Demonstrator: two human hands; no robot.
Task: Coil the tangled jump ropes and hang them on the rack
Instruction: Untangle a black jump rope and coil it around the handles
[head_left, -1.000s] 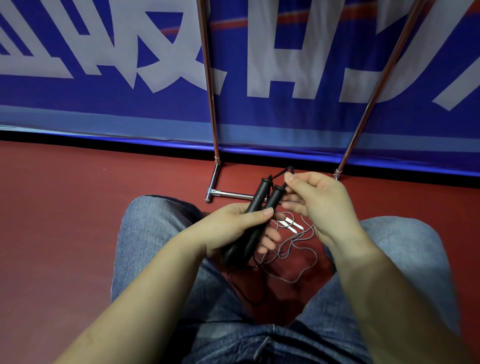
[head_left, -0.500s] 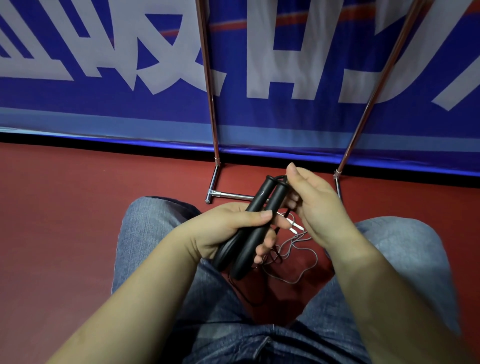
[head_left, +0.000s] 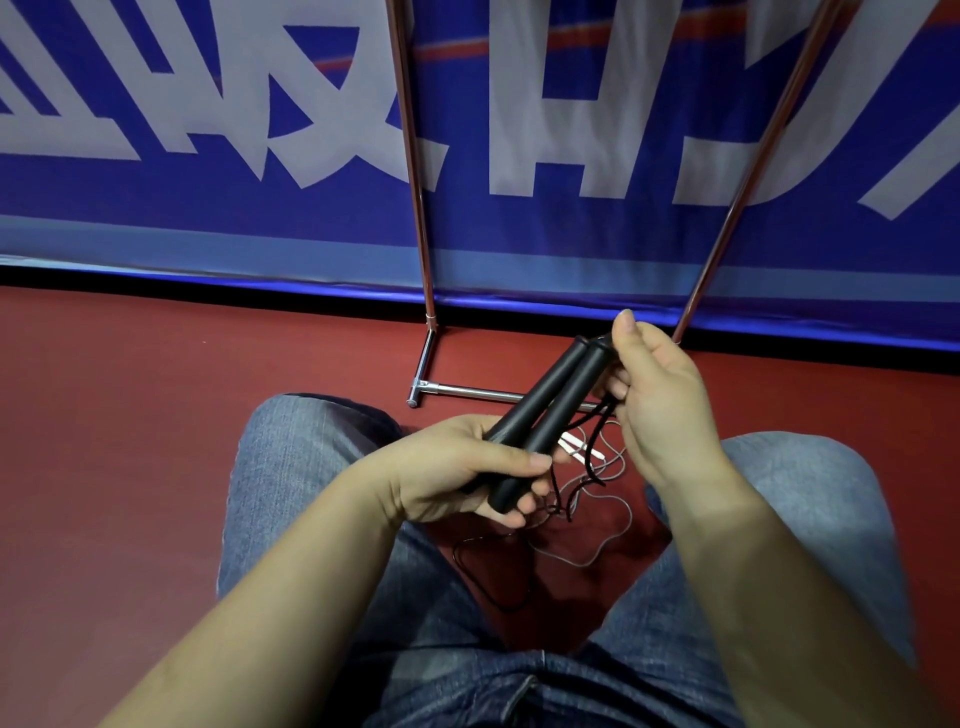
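Observation:
Two black jump-rope handles (head_left: 545, 410) lie side by side, pointing up and to the right. My left hand (head_left: 457, 467) grips their lower ends, thumb laid across them. My right hand (head_left: 654, 395) curls round their top ends and holds the black cord (head_left: 589, 467), which hangs down to the floor in loose loops (head_left: 493, 577). A grey rope (head_left: 608, 535) with white handles (head_left: 576, 447) lies tangled on the red floor between my knees. The metal rack (head_left: 415, 208) stands just beyond, two slanted poles and a base bar.
I sit on a red floor (head_left: 130, 441) with my jeans-clad knees (head_left: 301, 457) spread either side of the ropes. A blue banner (head_left: 208, 218) with large white characters runs along the wall behind the rack. The rack's base bar (head_left: 467, 391) lies on the floor.
My right hand has slid from pinching the cord at the handle tips to wrapping round the tips. The handles have tilted a little more upright in my left hand.

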